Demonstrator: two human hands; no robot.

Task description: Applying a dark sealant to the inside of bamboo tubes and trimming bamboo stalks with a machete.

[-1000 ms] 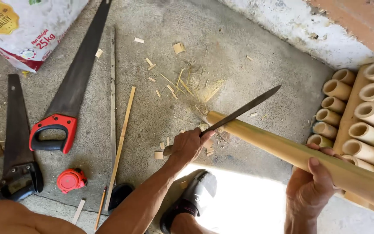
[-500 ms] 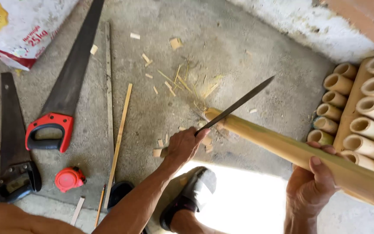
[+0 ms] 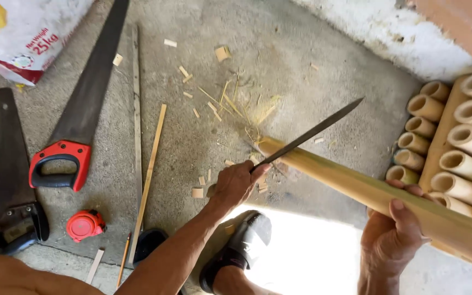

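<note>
The left hand [image 3: 237,184] is clamped around the handle of a long dark blade [image 3: 311,133], and the blade now rides lower and flatter than it did 1 second ago — its edge lies across the near end of the bamboo pole [image 3: 367,191], touching the top of the cut end instead of angling above it. The tip points up and to the right, away from the body. The right hand [image 3: 393,240] is closed on the pole from below, thumb over the top, and it has hardly moved; the pole still slants from the lower right edge up to the middle of the concrete floor [image 3: 312,49]. In my judgement the knife has settled onto the end of the pole, ready to bite or shave there, while the grip on the pole holds it steady.

Thin shavings and small offcuts [image 3: 230,104] lie scattered just beyond the pole's end. To the right, a rack of cut bamboo tubes [image 3: 454,136] stands stacked with open ends facing the camera. On the left lie 2 handsaws — a red-handled one [image 3: 77,125] and a black-handled one [image 3: 9,180] — with a small red tape measure [image 3: 84,225] near them, a thin wooden strip [image 3: 149,175] between saws and hand, and a white sack [image 3: 23,27] in the upper corner. A dark shoe [image 3: 244,243] shows below the left forearm.
</note>
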